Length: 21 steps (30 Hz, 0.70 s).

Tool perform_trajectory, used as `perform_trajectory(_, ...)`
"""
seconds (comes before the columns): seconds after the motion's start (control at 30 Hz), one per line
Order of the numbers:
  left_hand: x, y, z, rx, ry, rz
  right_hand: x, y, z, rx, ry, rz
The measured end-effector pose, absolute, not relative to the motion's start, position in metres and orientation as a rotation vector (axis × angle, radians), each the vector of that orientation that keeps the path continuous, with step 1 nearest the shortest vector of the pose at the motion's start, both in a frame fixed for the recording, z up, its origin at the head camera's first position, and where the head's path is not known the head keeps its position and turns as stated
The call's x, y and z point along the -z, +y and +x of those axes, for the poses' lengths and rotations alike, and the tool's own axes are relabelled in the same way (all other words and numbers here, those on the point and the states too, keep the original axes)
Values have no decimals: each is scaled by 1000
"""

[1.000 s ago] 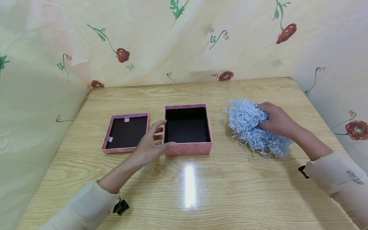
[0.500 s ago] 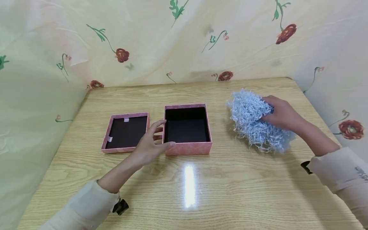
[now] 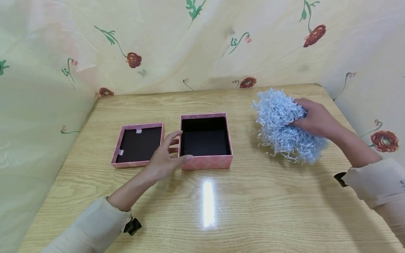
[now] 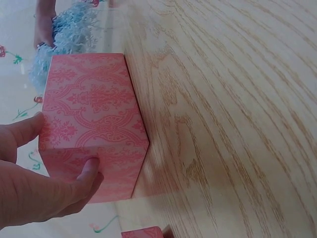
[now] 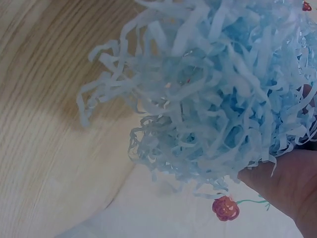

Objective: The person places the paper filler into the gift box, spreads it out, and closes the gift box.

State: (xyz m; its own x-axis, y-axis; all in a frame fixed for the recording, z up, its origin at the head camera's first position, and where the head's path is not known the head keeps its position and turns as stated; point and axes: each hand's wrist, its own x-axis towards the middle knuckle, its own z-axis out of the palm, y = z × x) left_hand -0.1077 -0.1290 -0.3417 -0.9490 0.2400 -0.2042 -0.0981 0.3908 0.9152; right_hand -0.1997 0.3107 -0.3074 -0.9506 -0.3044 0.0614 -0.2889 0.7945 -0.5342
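Observation:
In the head view my right hand (image 3: 314, 117) grips a big tangled bundle of light blue shredded paper (image 3: 281, 123) on the right, held over the table. Its thumb (image 5: 277, 178) presses into the strands in the right wrist view, while the paper hides most of the fingers. My left hand (image 3: 162, 161) rests at the near left corner of a pink patterned box (image 3: 207, 162). The thumb lies at the front rim and the fingers, spread apart, touch the left side (image 4: 91, 171). The box's black inside (image 3: 205, 142) faces up with nothing in it.
Left of the box lies a shallow pink lid (image 3: 138, 163), inner side up, with a black lining and two pale tabs. Everything sits on a wood-grain table (image 3: 246, 207). A floral cloth (image 3: 164, 45) hangs at the back and sides.
My right hand has raised the shredded paper off the table and moved slightly back and to the right. The left hand, box and lid have stayed in place.

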Motion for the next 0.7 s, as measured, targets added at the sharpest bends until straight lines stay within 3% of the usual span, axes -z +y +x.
perform_trajectory(0.7, 342, -130, -107, -1577, 2346, 125, 288, 315, -197, 885, 2897, -295)
